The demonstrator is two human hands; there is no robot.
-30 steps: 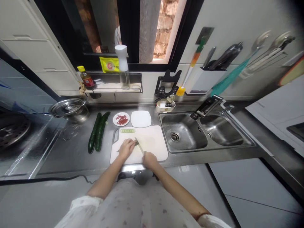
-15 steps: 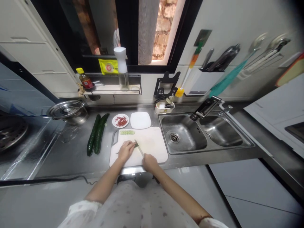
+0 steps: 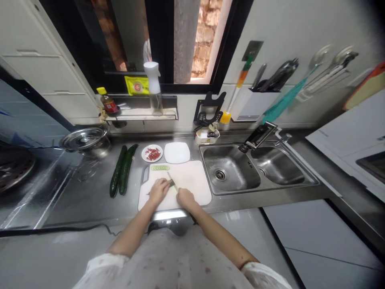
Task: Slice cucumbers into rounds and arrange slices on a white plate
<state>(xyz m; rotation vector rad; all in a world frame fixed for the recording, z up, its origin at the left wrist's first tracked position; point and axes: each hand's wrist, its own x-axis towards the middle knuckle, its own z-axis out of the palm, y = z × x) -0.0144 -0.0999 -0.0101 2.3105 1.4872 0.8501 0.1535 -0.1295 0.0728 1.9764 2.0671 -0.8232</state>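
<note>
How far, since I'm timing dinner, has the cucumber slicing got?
Done: a row of green cucumber slices lies on the white plastic cutting board. In hand: the left hand pins a cucumber piece while the right hand holds the knife on it. Left: two whole dark green cucumbers lie beside the board.

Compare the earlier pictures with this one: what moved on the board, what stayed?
The right hand and its knife edged slightly left, closer to the left hand pressing the cucumber piece. Nothing was picked up or released. The cut slices, cutting board and whole cucumbers stayed put.
</note>
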